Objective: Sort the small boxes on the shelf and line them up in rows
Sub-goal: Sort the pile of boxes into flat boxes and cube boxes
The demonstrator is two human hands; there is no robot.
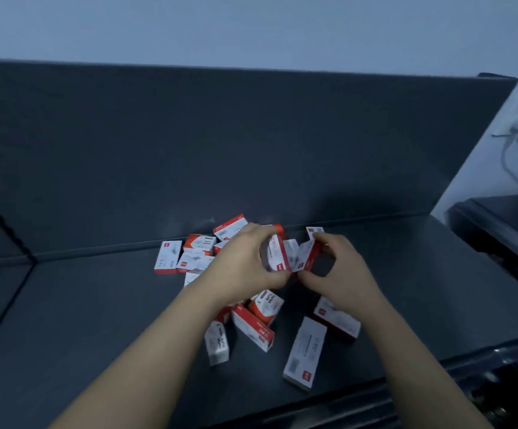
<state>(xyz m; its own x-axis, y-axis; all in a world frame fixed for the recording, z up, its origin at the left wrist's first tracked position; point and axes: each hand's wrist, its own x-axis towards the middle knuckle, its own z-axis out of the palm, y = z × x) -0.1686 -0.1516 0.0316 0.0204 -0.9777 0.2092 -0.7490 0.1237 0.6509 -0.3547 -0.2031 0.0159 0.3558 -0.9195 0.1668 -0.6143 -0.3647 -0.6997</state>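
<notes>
Close in front of the back panel [189, 150] of the dark shelf [97, 320], your hands meet above the heap of small boxes [196, 258]. Your left hand [245, 261] has its fingers curled round an upright box [278, 253], and your right hand [341, 270] pinches a second box [307, 255] just beside it. Blur hides whether the two touch. Both stand with their long axes roughly vertical, leaning slightly, so I judge you must square them face to face before setting them along the panel. Farther out from the panel the rest lie scattered at all angles. A long box [305, 351] points away from the panel, nearer your right hand than your left.
</notes>
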